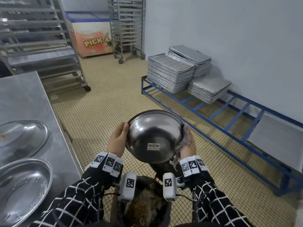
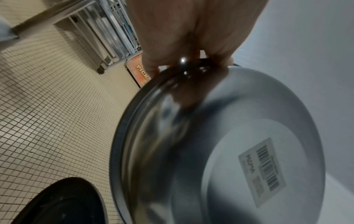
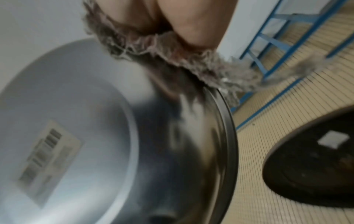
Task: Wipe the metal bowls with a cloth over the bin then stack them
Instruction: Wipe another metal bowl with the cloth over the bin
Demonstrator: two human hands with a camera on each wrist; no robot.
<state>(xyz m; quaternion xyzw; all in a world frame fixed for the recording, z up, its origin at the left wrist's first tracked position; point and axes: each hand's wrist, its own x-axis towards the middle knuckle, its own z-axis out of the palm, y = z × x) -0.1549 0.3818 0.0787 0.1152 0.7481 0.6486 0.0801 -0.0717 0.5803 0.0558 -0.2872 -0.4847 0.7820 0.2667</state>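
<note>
Wiping in progress, item by item:

Metal bowl (image 1: 154, 136): held up in mid-air between both hands, tipped so its underside, bearing a barcode sticker (image 1: 153, 146), faces the person. It hangs above and just forward of the bin.

Left hand (image 1: 117, 140): grasping the bowl's left rim, thumb on the outer wall, fingers hooked over the edge and hidden behind it.

Right hand (image 1: 186, 145): clasping a frayed grey-brown cloth (image 1: 184, 138) and pressing it onto the bowl's right rim and outer wall. The right wrist view shows the cloth bunched under the fingers and lapping over the rolled edge.

Bin (image 1: 144, 203): dark, round, open, on the floor below the forearms, with brownish waste inside.

Handling note, as a judgement: the step looks like the outside and rim wipe. It would go best with the left hand as a steady anchor, turning the bowl a little at a time while the cloth follows the full circuit of the rim, where residue tends to lodge. The bowl sits slightly ahead of the bin mouth, so drawing it back would let crumbs fall inside. The sticker may snag the frayed threads.

Further bowls: two wide metal bowls (image 1: 23, 189) on the steel table (image 1: 24, 99) to the person's left, side by side, not yet stacked.

Surroundings: stacked baking trays (image 1: 170, 74) on a blue rack (image 1: 221, 112) along the wall, tiled floor (image 1: 106, 104).
</note>
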